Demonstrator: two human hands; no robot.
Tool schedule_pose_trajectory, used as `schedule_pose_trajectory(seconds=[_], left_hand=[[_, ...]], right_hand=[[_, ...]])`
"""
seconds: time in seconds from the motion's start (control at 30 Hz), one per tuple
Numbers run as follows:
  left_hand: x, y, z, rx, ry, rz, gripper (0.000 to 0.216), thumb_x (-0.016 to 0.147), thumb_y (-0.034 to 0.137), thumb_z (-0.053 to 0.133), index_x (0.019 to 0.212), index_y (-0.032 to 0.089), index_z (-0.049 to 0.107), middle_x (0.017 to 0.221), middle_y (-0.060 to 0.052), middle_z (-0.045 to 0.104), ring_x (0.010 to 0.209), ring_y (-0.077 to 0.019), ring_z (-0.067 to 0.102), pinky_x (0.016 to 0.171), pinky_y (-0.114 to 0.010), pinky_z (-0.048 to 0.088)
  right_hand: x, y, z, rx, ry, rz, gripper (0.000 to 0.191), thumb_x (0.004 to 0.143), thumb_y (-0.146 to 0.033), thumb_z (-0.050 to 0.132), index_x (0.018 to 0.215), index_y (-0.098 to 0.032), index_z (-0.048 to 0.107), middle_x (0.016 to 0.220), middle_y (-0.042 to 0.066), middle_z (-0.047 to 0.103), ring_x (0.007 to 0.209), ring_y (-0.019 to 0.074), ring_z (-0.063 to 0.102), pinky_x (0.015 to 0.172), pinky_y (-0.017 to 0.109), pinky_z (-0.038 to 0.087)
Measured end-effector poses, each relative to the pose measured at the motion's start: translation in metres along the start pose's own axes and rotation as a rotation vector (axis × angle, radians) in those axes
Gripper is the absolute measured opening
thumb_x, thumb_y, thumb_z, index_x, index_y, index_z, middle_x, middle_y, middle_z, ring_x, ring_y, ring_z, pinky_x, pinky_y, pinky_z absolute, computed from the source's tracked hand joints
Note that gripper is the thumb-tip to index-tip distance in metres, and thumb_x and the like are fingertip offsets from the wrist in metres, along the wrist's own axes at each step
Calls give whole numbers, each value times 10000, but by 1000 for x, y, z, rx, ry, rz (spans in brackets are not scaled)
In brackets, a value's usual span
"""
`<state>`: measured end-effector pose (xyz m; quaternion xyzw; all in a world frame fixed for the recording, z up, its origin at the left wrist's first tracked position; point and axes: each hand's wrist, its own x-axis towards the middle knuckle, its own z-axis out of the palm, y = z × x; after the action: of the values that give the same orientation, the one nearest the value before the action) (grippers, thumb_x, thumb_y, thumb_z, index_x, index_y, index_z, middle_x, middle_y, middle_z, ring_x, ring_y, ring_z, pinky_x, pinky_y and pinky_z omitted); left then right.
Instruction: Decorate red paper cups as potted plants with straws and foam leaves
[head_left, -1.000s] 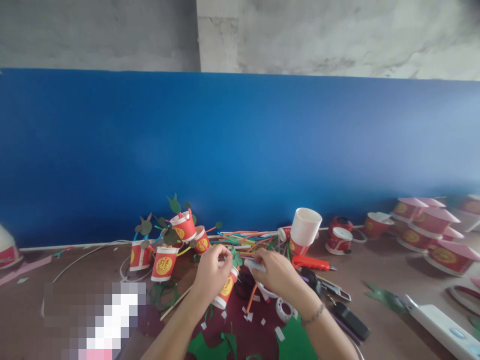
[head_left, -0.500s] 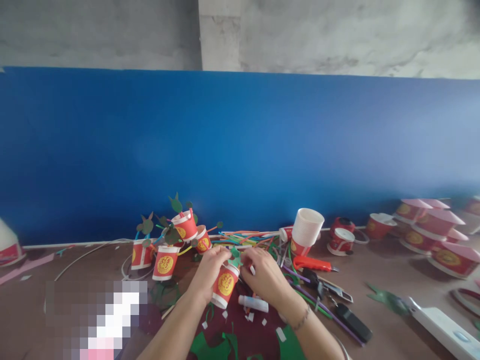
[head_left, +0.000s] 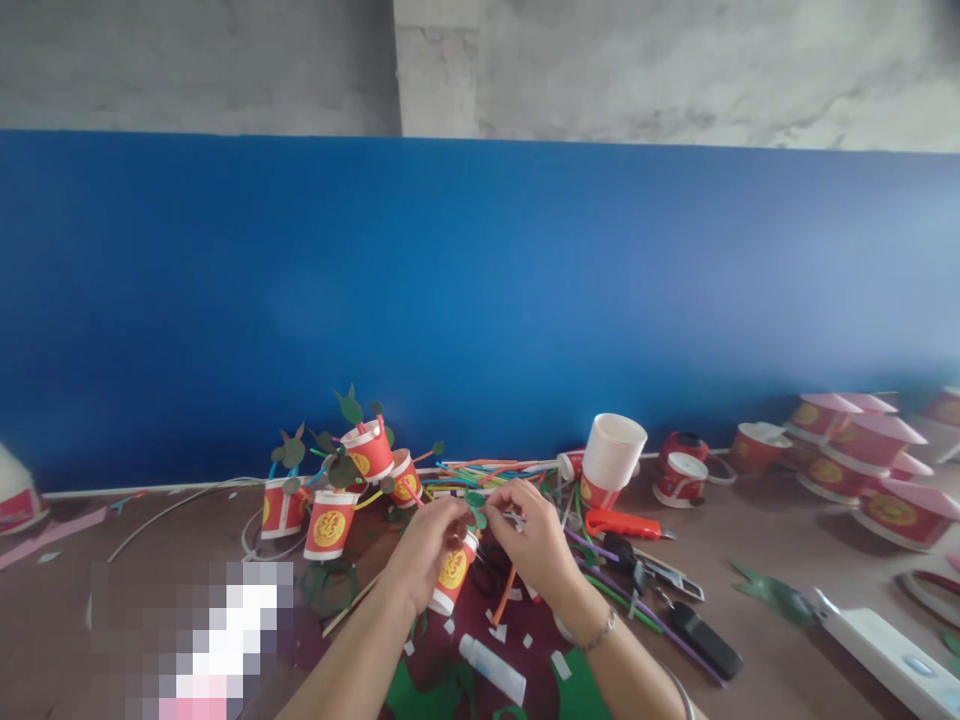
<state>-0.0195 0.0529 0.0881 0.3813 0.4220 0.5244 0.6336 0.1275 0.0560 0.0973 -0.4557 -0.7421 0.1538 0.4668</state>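
Observation:
Between my hands is a small green paper cutout (head_left: 475,506). My left hand (head_left: 427,550) pinches its left side with thumb and forefinger. From the other side, the bent fingers of my right hand (head_left: 529,530) close on its right edge. Just below my left fingers a red paper cup (head_left: 454,574) with a yellow emblem stands tilted; whether that hand also grips it is hidden. An orange strip (head_left: 505,598) shows under my right hand. Nearer me lies a white glue tube (head_left: 493,668), among white paper scraps and green paper.
Several decorated red cups (head_left: 328,525) stand at the left. Coloured pipe cleaners or straws (head_left: 487,472) lie behind my hands. To the right are stacked white cups (head_left: 615,450), an orange utility knife (head_left: 626,525), keys with a black fob (head_left: 705,640), and pink-topped cups (head_left: 877,445).
The glue tube has shifted toward me and turned. The orange strip has come into sight below my right hand. Both hands stay close together at the green cutout, the right slightly raised.

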Motion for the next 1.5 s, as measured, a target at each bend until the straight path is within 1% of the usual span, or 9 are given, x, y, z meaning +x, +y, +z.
schedule_pose_trajectory(seconds=[0.07, 0.2, 0.4, 0.47, 0.6, 0.7, 0.87, 1.33, 1.5], left_hand=[[0, -1, 1, -14, -1, 2, 156, 643, 272, 606, 582, 155, 522, 555, 47, 450, 526, -73, 392, 503, -203, 292], [-1, -1, 3, -59, 31, -61, 109, 606, 224, 604, 594, 148, 527, 593, 35, 500, 539, -64, 422, 512, -192, 303], [-3, 2, 4, -116, 51, -117, 141, 594, 232, 637, 613, 151, 523, 606, 27, 532, 543, -67, 445, 510, -189, 304], [-2, 1, 4, -130, 40, -115, 156, 616, 261, 645, 635, 151, 537, 623, 18, 543, 558, -75, 450, 518, -195, 309], [0, -1, 1, -71, 17, -49, 190, 676, 311, 628, 620, 144, 557, 600, 20, 508, 553, -79, 403, 524, -206, 290], [-1, -1, 1, 43, -17, -33, 180, 685, 301, 631, 636, 130, 610, 577, 28, 484, 547, -78, 367, 532, -211, 272], [-6, 3, 3, 134, -29, -61, 247, 679, 280, 632, 851, 125, 718, 626, 17, 522, 585, -90, 382, 559, -219, 276], [-4, 1, 2, 118, -1, -86, 235, 632, 283, 663, 794, 120, 708, 641, 0, 573, 579, -89, 419, 570, -222, 284], [-4, 0, 2, 97, -1, -80, 210, 625, 267, 657, 777, 128, 696, 626, 12, 561, 567, -88, 407, 553, -222, 270]], right_hand=[[0, 1, 0, 13, -30, 18, 116, 787, -138, 495, 699, -203, 532, 722, 26, 593, 737, 176, 548, 703, 276, 425], [-3, -1, -1, -80, -51, -100, 105, 742, -101, 514, 778, -196, 540, 782, 31, 595, 804, 188, 543, 761, 296, 404], [-6, 0, 3, -191, -16, -202, 114, 803, -147, 506, 713, -189, 560, 728, 35, 592, 779, 198, 529, 731, 314, 382], [-4, 3, 4, -117, 28, -135, 126, 800, -170, 511, 687, -186, 564, 709, 36, 596, 746, 193, 530, 717, 312, 389], [2, 7, 2, 250, 35, 267, 200, 772, -320, 564, 631, -178, 554, 569, -7, 530, 547, 135, 455, 545, 255, 362], [5, 8, -1, 463, 22, 428, 288, 711, -420, 626, 601, -165, 550, 509, -36, 455, 484, 98, 364, 469, 234, 286], [6, 6, -2, 561, -4, 514, 314, 657, -441, 662, 587, -155, 552, 505, -48, 427, 486, 80, 319, 464, 226, 234], [4, 8, 2, 537, 15, 476, 281, 663, -414, 652, 597, -159, 554, 507, -48, 434, 494, 89, 341, 478, 233, 246], [3, 9, 4, 512, -7, 461, 250, 672, -389, 648, 627, -149, 591, 538, -33, 490, 512, 100, 386, 495, 236, 283]])
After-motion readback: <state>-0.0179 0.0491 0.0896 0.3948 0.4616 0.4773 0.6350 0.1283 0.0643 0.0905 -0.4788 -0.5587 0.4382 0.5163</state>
